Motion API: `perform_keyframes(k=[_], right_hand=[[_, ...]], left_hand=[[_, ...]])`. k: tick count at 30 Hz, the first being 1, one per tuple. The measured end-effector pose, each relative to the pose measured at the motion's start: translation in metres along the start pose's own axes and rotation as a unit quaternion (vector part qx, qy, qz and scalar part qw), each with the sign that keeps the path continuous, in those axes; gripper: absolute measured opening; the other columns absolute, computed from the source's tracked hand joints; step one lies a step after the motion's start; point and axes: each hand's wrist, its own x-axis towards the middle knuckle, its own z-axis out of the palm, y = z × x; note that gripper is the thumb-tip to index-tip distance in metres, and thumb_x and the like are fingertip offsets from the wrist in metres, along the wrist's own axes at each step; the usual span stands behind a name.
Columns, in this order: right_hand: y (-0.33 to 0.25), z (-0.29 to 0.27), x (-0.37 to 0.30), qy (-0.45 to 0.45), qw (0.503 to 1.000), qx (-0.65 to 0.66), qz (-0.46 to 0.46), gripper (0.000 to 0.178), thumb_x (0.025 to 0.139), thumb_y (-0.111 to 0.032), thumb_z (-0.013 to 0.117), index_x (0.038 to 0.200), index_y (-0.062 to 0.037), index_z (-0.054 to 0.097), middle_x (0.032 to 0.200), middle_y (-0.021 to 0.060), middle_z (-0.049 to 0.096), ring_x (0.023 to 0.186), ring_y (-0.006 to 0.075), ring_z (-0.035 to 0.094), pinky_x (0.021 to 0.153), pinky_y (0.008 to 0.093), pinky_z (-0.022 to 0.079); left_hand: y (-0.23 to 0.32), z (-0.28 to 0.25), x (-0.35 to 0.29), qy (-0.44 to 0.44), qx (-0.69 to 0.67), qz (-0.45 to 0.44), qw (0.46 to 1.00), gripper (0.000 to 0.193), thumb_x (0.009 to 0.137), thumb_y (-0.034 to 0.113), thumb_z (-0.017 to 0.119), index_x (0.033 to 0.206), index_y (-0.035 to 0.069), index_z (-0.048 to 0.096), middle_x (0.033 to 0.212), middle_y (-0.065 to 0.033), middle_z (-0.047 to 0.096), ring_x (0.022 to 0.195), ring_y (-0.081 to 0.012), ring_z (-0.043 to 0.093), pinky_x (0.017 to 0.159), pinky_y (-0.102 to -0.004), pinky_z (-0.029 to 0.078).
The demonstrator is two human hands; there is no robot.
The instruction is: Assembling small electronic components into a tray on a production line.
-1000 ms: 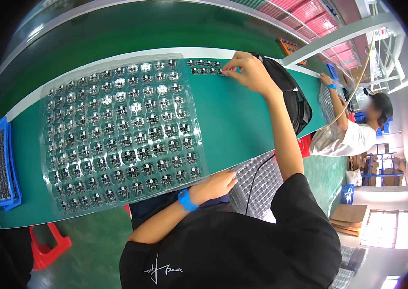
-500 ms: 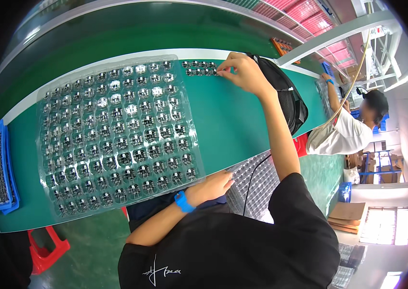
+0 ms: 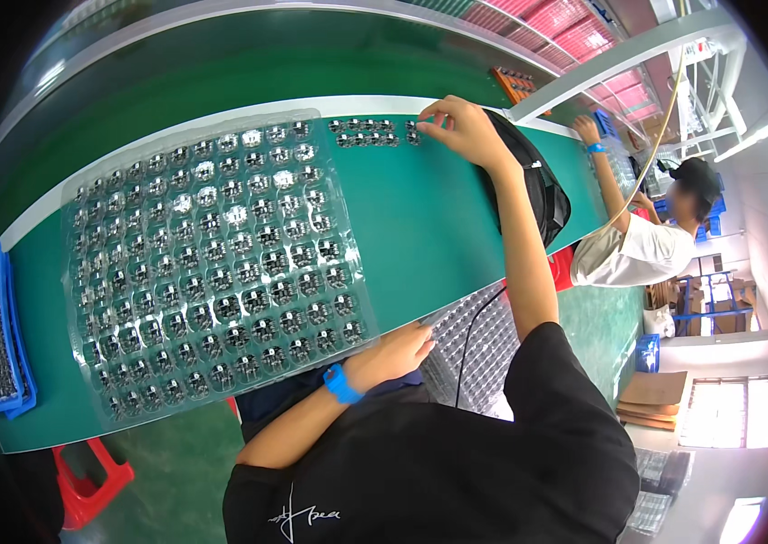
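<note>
Along the far edge of the green table (image 3: pixel 420 218), two short rows of small parts (image 3: pixel 364 140) lay just right of a clear plastic tray (image 3: pixel 339 214) full of similar pieces (image 3: pixel 262 327). By the rows' right end, the right hand (image 3: pixel 464 132) had thumb and forefinger close together; I could not tell whether they pinched one. The left hand (image 3: pixel 393 355) curled loosely at the near edge, its hold unclear. Just right of the right hand lay a black bag (image 3: pixel 544 198).

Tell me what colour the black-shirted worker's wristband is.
The wristband is bright blue, clearest in the head view.
</note>
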Motion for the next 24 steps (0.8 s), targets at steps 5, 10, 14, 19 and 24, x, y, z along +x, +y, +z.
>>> perform_keyframes(k=[5, 10, 14, 19, 24], right_hand=[[0.014, 0.010, 0.006, -0.008, 1.000, -0.009, -0.020, 0.021, 0.089, -0.024, 0.076, 0.100, -0.0053, 0.079, 0.090, 0.0108, 0.069, 0.080, 0.0229, 0.065, 0.075, 0.0346, 0.053], [0.005, 0.014, 0.008, 0.011, 1.000, 0.009, -0.013, 0.017, 0.088, -0.020, 0.079, 0.096, -0.0054, 0.080, 0.089, 0.0102, 0.069, 0.080, 0.0228, 0.065, 0.076, 0.0356, 0.053], [-0.002, 0.009, 0.009, -0.003, 0.999, 0.012, -0.047, 0.015, 0.087, -0.019, 0.079, 0.096, -0.0081, 0.082, 0.090, 0.0093, 0.068, 0.082, 0.0242, 0.066, 0.077, 0.0359, 0.053], [0.003, 0.001, 0.007, -0.008, 0.997, -0.025, -0.072, 0.015, 0.087, -0.020, 0.079, 0.099, -0.0106, 0.082, 0.092, 0.0089, 0.068, 0.090, 0.0264, 0.068, 0.081, 0.0392, 0.054], [-0.012, 0.002, 0.003, 0.019, 0.999, -0.011, -0.041, 0.020, 0.091, -0.027, 0.076, 0.102, -0.0106, 0.080, 0.092, 0.0089, 0.069, 0.089, 0.0275, 0.069, 0.080, 0.0391, 0.055]], left_hand=[[-0.001, 0.002, 0.002, -0.002, -0.004, 0.000, 1.000, 0.026, 0.103, 0.025, 0.059, 0.095, 0.000, 0.061, 0.087, -0.0185, 0.065, 0.084, -0.0384, 0.064, 0.073, -0.0476, 0.049], [-0.003, 0.001, 0.000, 0.008, -0.010, 0.003, 1.000, 0.026, 0.103, 0.024, 0.059, 0.094, 0.000, 0.061, 0.088, -0.0187, 0.065, 0.085, -0.0384, 0.064, 0.073, -0.0478, 0.049], [-0.003, 0.000, 0.000, 0.009, -0.007, 0.005, 1.000, 0.026, 0.103, 0.024, 0.059, 0.094, -0.001, 0.061, 0.089, -0.0191, 0.066, 0.086, -0.0381, 0.064, 0.074, -0.0475, 0.049], [0.000, -0.001, 0.005, -0.014, -0.002, 0.015, 1.000, 0.025, 0.102, 0.024, 0.060, 0.096, 0.000, 0.062, 0.089, -0.0186, 0.068, 0.084, -0.0378, 0.065, 0.073, -0.0469, 0.050], [-0.003, -0.002, -0.001, 0.019, 0.009, 0.032, 0.999, 0.023, 0.102, 0.022, 0.060, 0.097, 0.000, 0.063, 0.087, -0.0184, 0.068, 0.079, -0.0376, 0.066, 0.072, -0.0465, 0.051]])
